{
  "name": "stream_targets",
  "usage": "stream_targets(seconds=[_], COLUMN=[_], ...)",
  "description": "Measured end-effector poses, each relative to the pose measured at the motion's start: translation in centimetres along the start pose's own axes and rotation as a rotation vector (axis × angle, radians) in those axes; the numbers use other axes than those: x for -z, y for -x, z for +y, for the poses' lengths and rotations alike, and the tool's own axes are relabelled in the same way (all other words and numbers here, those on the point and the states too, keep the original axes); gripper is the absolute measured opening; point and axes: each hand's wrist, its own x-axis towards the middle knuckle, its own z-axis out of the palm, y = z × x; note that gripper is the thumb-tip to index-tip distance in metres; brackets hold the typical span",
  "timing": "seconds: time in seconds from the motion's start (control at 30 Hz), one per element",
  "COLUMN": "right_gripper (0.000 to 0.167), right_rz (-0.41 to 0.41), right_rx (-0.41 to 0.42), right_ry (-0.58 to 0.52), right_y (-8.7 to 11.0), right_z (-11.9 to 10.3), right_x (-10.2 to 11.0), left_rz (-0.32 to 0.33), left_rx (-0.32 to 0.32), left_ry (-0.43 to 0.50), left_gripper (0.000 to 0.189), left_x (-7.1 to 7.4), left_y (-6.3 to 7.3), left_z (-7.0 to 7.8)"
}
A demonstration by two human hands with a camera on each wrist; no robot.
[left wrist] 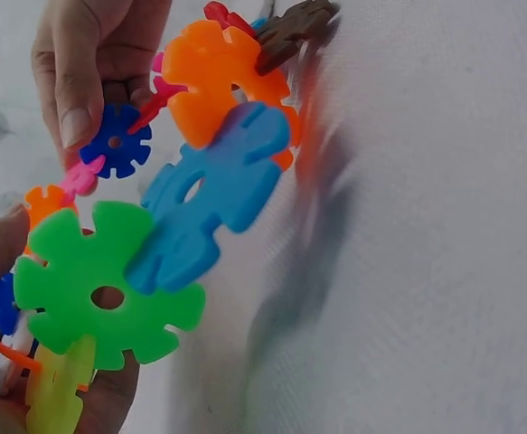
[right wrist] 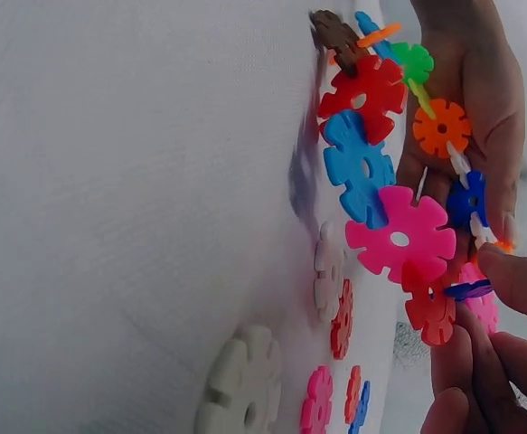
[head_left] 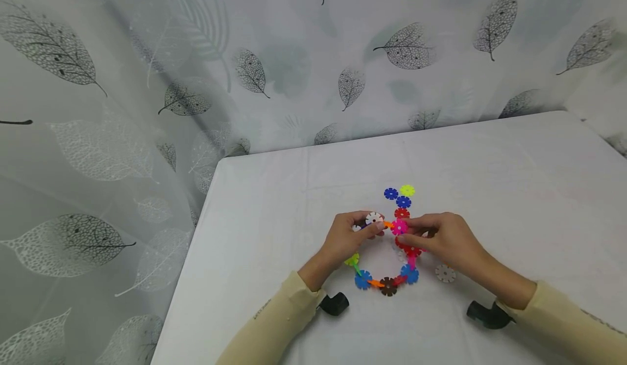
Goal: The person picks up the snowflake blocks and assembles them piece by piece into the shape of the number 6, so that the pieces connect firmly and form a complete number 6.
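Colourful notched plastic discs are linked edge to edge into a ring-like chain, with a brown disc [head_left: 388, 286] and a blue disc [head_left: 363, 279] at its near side. My left hand [head_left: 349, 235] grips the chain's upper left part, by a white disc [head_left: 374, 219]. Opposite it, my right hand [head_left: 448, 237] pinches a pink disc [head_left: 399, 227] between thumb and fingers. An orange disc [left wrist: 44, 210] lies between the two hands' fingertips in the left wrist view. Close to the right fingers is a dark blue disc [right wrist: 469, 289]. Fingers partly hide several links.
Beyond the hands lie loose discs, among them a yellow disc [head_left: 407, 190] and a dark blue disc [head_left: 391, 193]. A loose white disc [head_left: 445, 273] rests under the right forearm. The white table [head_left: 274, 202] meets a leaf-patterned curtain [head_left: 294, 71].
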Motion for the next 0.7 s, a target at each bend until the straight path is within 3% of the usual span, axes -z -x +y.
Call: stream_targets(seconds=[0.37, 0.5, 0.7], right_gripper=[0.045, 0.047, 0.051], right_rz=[-0.007, -0.011, -0.028], right_rx=[0.008, 0.012, -0.001], right_ry=[0.001, -0.006, -0.064], right_y=[-0.1, -0.2, -0.3], right_z=[-0.1, 0.2, 0.9], right_x=[-0.4, -0.5, -0.2], left_rz=[0.018, -0.009, -0.058], left_rx=[0.023, 0.019, 0.050], left_ry=[-0.025, -0.011, 0.005], left_gripper=[0.028, 0.028, 0.046], left_x=[-0.2, 0.0, 0.5], left_y=[-0.1, -0.1, -0.2], left_z=[-0.3, -0.4, -0.4])
